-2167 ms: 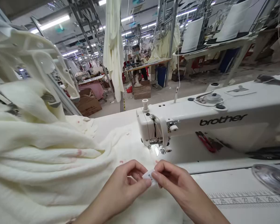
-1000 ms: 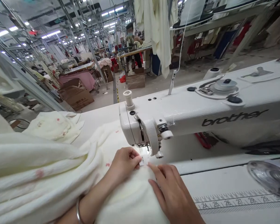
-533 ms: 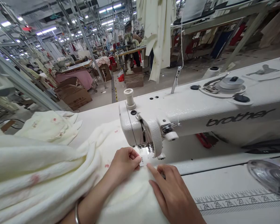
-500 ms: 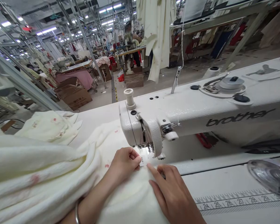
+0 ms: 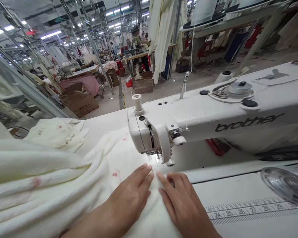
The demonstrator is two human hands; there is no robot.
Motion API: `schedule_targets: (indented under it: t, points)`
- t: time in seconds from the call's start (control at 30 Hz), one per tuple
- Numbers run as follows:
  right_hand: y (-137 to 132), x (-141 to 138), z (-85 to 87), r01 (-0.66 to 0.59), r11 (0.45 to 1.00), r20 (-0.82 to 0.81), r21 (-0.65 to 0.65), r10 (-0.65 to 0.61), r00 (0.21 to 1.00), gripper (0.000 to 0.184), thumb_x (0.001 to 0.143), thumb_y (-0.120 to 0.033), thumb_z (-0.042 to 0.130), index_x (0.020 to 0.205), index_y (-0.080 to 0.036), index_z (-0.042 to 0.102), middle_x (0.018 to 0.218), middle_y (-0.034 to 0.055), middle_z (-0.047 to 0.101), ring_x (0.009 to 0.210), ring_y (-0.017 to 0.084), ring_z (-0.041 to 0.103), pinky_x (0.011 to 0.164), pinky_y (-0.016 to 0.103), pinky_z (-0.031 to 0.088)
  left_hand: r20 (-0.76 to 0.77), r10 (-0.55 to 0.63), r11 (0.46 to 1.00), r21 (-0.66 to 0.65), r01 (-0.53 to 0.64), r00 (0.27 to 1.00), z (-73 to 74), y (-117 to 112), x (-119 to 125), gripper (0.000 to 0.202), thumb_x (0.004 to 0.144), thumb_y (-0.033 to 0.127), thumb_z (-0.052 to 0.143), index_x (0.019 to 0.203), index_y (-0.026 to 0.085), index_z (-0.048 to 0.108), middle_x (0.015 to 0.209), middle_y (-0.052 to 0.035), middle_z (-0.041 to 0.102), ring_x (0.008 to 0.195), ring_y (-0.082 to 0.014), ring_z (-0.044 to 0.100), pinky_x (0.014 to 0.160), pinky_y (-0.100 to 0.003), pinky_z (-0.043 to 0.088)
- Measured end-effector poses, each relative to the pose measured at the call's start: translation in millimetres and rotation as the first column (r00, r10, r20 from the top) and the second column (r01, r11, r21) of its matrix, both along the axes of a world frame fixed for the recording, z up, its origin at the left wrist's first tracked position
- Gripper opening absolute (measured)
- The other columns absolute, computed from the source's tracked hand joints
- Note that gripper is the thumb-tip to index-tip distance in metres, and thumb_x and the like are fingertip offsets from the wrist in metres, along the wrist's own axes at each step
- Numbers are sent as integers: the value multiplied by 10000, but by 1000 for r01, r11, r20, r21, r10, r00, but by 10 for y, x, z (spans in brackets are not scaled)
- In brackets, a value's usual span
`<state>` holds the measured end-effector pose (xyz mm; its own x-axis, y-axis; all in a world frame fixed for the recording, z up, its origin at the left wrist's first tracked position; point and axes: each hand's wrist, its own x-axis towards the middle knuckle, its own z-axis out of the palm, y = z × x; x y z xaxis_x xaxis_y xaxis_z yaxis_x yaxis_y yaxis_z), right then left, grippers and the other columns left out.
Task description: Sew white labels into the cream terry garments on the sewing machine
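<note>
Cream fleecy fabric with small pink motifs lies under the needle area of a white sewing machine. My left hand rests flat on it, fingers stretched toward the presser foot. Close by, my right hand presses the fabric's right edge with its index fingertip; the thumb is spread and the other fingers are bent. A small dark spot shows between those bent fingers, too small to name. The white label seen earlier is mostly hidden at my left fingertips.
Bunched fabric fills the left side, with a stack of cut pieces behind it. A printed ruler and a clear round dish are at right. Under the machine arm lies a red-handled tool.
My left hand has let go of the small white label it pinched and now lies flat over that spot, fingers extended. My right hand stays almost in place.
</note>
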<state>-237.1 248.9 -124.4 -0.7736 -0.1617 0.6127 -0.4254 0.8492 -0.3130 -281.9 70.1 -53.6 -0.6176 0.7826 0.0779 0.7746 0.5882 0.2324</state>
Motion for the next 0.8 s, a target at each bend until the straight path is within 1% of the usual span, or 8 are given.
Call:
schedule_targets:
  t: [0.03,0.07,0.13,0.2,0.33,0.47,0.6,0.8]
  points:
    - [2,-2,-1,4,1000,-4,1,-4,1000,303,923,-151,408,1174,-84,565,873,102,514,791,209,491,656,352,484,-43,-65,998,-26,64,997,-34,-25,12,431,935,135,412,1364,99,382,1402,-171,473,1329,-253,416,1052,-394,451]
    - [2,-5,-1,7,1000,-9,1,-7,1000,304,923,-151,406,1173,-85,566,873,101,513,792,209,491,657,351,484,-69,-104,994,-49,101,992,-71,-42,12,462,939,151,421,1389,79,344,1421,-183,447,1351,-259,378,1066,-400,435]
    - [-1,-8,-1,6,1000,-10,0,-6,1000,305,921,-146,402,1171,-84,566,877,102,510,795,209,487,660,353,484,-79,-124,991,-68,119,989,-136,-61,-6,496,939,183,442,1404,57,324,1430,-197,428,1362,-268,350,1076,-407,422]
    - [-5,-8,-1,2,1000,-8,-5,-3,1000,301,916,-135,408,1165,-80,568,880,104,506,797,210,482,664,356,482,-70,-120,991,-62,115,990,-183,-74,-29,517,936,208,454,1412,61,320,1438,-197,415,1367,-270,338,1081,-411,416]
    - [-6,0,-8,-2,1000,-18,-19,2,1000,295,907,-120,430,1166,-77,565,885,104,497,811,211,479,674,358,484,-45,-109,993,-55,107,993,-224,-102,-43,552,938,212,442,1452,111,266,1480,-160,364,1388,-257,295,1094,-413,396]
    - [-8,4,-20,-4,1000,-15,-31,3,1000,306,911,-126,432,1191,-91,550,893,102,491,820,214,481,681,362,488,-38,-104,991,-85,101,994,-228,-110,-36,534,941,213,430,1443,104,286,1494,-159,342,1395,-259,282,1096,-417,390]
    - [-6,7,-20,-8,999,5,-35,8,1000,314,914,-134,434,1206,-93,543,900,106,495,832,217,488,689,362,495,-35,-98,992,-78,95,995,-220,-108,-32,530,938,211,433,1439,113,292,1487,-155,356,1392,-257,292,1091,-419,398]
    - [12,-4,-3,-5,999,1,-37,5,1000,308,924,-143,422,1200,-91,547,894,103,503,821,204,490,685,347,491,-51,-97,992,-90,92,994,-230,-115,-24,523,940,216,430,1434,104,302,1498,-150,336,1396,-255,285,1095,-417,394]
